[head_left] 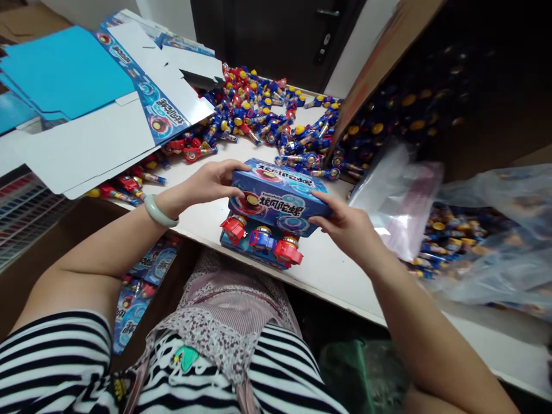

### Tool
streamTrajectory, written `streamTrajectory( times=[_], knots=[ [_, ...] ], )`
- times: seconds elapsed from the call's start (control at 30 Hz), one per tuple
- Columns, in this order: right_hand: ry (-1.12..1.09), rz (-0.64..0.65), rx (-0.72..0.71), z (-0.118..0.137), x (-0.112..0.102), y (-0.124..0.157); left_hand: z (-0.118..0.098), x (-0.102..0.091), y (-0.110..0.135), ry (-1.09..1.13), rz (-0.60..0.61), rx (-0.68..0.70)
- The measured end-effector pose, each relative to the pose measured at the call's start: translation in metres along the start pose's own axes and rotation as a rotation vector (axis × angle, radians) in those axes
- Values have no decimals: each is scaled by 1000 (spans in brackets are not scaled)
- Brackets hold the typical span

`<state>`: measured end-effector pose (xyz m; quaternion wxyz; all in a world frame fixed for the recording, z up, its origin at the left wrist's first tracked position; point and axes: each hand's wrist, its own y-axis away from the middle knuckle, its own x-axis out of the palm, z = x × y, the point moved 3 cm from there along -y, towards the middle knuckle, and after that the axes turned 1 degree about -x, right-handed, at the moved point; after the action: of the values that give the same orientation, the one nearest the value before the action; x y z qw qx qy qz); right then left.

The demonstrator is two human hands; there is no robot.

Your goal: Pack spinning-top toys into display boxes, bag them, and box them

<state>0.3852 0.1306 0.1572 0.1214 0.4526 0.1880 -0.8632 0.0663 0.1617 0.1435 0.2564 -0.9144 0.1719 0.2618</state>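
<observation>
Both hands grip a blue printed cardboard box [276, 198] with spinning-top artwork and Chinese lettering, tilted above the white table. My left hand [211, 183] holds its left end, and my right hand [345, 224] holds its right end. Just below and nearer me sits a blue display tray [244, 250] holding red and blue toy spinning-top launchers [263, 238] upright. The held box hides the tray's back part. A jade bangle [160, 211] circles my left wrist.
A heap of blue, red and yellow toys [259, 109] covers the back of the white table [328, 276]. Flat cardboard box blanks [99, 109] overlap its left side. At right are a tilted carton [409, 98], clear plastic bags [397, 201], and more toys.
</observation>
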Motion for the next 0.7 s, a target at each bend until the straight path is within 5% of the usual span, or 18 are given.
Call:
streamTrajectory(
  times=[0.2,0.4,0.5,0.6,0.7],
  knots=[
    [320,112,-21,-2,29,28,16,14,28,-369,-60,125],
    [472,225,36,-17,69,48,35,23,43,-577,55,211],
    [388,224,58,-20,69,49,33,13,44,-457,132,120],
    [77,244,72,-28,59,57,37,-2,36,-168,242,-81],
    [-196,62,218,-49,60,83,60,-16,9,145,1,-234]
  ],
)
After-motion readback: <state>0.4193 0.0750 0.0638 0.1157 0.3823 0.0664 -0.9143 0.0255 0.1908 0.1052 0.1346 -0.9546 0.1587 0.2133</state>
